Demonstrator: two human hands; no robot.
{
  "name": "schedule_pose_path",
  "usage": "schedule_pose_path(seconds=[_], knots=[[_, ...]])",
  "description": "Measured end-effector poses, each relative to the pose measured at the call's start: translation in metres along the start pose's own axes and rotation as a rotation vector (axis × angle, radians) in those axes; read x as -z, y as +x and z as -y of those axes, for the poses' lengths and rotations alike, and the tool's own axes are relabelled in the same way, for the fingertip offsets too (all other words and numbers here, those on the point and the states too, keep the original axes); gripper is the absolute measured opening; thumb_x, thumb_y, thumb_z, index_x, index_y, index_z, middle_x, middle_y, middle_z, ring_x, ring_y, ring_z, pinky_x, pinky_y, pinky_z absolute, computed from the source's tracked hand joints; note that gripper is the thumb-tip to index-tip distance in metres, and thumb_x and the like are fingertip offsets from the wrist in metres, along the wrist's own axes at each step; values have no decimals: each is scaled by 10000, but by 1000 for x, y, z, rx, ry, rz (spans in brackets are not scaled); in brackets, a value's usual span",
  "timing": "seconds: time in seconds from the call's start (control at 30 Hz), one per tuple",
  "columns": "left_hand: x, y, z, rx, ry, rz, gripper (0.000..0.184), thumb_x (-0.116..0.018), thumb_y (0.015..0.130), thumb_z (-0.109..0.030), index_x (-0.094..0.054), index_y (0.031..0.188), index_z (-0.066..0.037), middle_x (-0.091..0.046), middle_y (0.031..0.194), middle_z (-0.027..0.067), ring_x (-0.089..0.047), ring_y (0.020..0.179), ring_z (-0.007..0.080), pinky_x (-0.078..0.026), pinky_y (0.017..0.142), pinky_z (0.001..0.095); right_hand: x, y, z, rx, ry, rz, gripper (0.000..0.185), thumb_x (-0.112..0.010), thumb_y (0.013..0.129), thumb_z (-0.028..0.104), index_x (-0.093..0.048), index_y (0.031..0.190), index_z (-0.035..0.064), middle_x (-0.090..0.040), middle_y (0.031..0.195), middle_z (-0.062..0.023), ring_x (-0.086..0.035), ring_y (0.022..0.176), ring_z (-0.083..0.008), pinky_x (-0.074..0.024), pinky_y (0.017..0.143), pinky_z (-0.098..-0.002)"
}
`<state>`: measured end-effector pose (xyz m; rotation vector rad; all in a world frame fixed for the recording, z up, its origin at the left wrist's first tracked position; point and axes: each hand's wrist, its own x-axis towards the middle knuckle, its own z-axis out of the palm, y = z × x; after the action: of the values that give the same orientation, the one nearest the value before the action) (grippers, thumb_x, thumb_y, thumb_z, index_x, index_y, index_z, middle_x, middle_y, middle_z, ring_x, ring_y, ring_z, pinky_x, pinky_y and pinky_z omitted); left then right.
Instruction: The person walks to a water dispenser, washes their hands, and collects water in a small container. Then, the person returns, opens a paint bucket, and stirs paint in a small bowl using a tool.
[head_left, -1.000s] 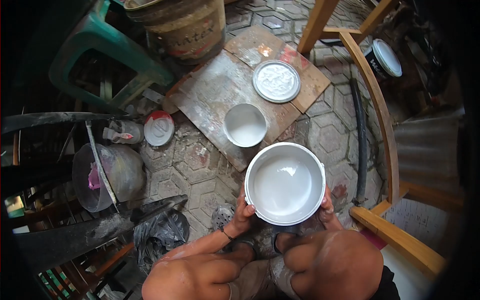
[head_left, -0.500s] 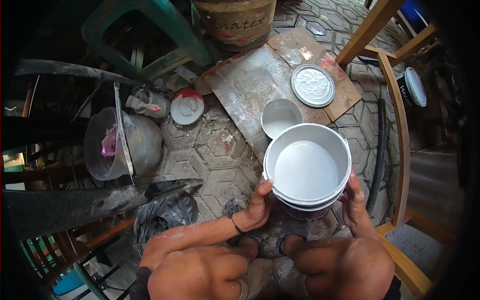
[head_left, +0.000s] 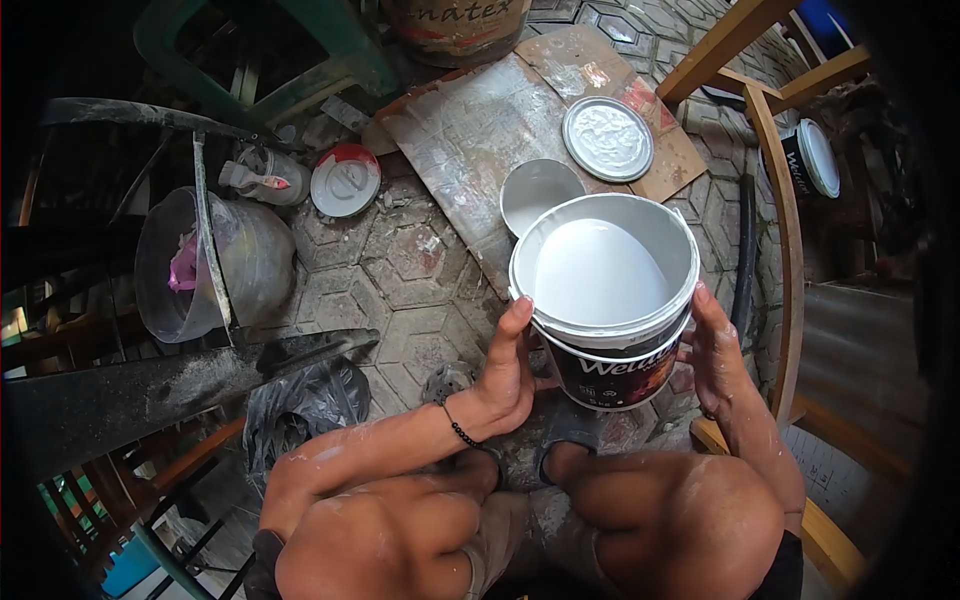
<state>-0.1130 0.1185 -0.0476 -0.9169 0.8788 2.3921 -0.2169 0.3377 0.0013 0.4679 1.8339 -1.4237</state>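
My left hand (head_left: 508,375) and my right hand (head_left: 715,350) grip a paint bucket (head_left: 615,370) from opposite sides, with the thumbs up near its rim. White paint (head_left: 600,265) lies inside the bucket, which has a black label on the wall facing me. The bucket leans away from me, its rim over the near edge of a smaller, light-coloured pot (head_left: 540,185); whether the two touch I cannot tell. Beyond the pot, a round lid (head_left: 608,138) smeared with white paint rests on paint-stained cardboard (head_left: 470,130).
To the left are a clear plastic tub (head_left: 250,250) with something pink inside, a red-rimmed lid (head_left: 345,182), a jar with a brush (head_left: 270,178) and a black plastic bag (head_left: 310,405). A wooden frame (head_left: 785,230) stands at right, with another paint bucket (head_left: 803,160) behind it.
The bucket has tipped away from me, so its labelled wall now shows. Both hands have moved with it, still gripping its sides. The whole view has shifted slightly.
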Motion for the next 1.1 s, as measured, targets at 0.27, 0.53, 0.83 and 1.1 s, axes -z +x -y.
schedule_pose_path(seconds=[0.27,0.53,0.83,1.1], knots=[[-8,-1,-6,24,-26,-52,1172,-463,718,-886,-196,1586,-145,-144,1625,180,-134,1489,384,-148,1068,776,8,4,3,93,-180,51,907,-658,772,692,-453,1462,140,-521,1348,-101,-511,1171,-237,-400,868,-387],[-8,2,-3,88,-89,-17,1200,-462,698,-904,-171,1590,-156,-119,1623,187,-99,1490,415,-179,1056,780,9,2,17,93,-249,38,925,-683,752,664,-449,1467,126,-533,1322,-114,-538,1162,-242,-418,840,-368],[-13,2,-5,95,-151,17,1178,-458,706,-896,-186,1583,-157,-158,1615,187,-150,1475,403,-191,1049,775,8,1,28,108,-263,32,889,-694,754,614,-448,1459,131,-545,1310,-102,-550,1150,-240,-427,848,-374],[-12,2,-3,113,-212,-8,1151,-461,743,-877,-143,1590,-165,-160,1626,135,-150,1485,371,-203,1039,778,3,0,33,75,-305,-18,903,-633,751,643,-431,1477,145,-572,1332,-113,-548,1150,-247,-416,874,-388]])
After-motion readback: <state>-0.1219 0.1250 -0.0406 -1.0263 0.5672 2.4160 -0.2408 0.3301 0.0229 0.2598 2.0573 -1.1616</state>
